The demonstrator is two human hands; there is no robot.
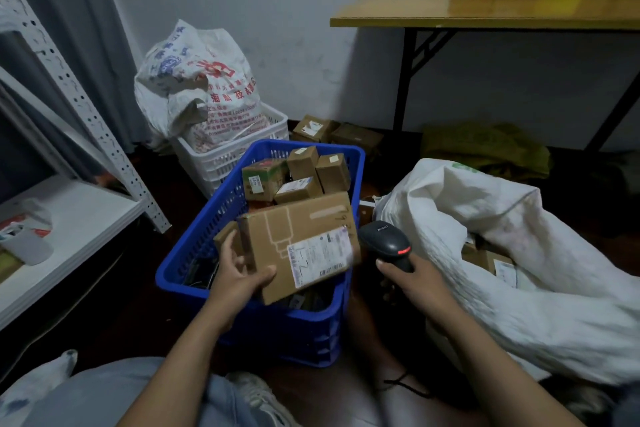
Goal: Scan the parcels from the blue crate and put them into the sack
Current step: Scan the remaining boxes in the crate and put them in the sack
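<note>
The task is looking partway done: labelled boxes (491, 262) are already lying inside the sack (485, 218) at 3 o'clock, while several small parcels (301, 177) are waiting at the 12 o'clock end of the blue crate (194, 253). The left hand (242, 274) is gripping a flat cardboard parcel (301, 239) above the crate, thumb on top at its 7 o'clock corner. Its long axis is running roughly 9 to 3 o'clock, with the shipping label (320, 258) facing up. The right hand (419, 284) is curling round the barcode scanner (388, 243) just beside the parcel at 3 o'clock. The scan seems to be the step in hand.
</note>
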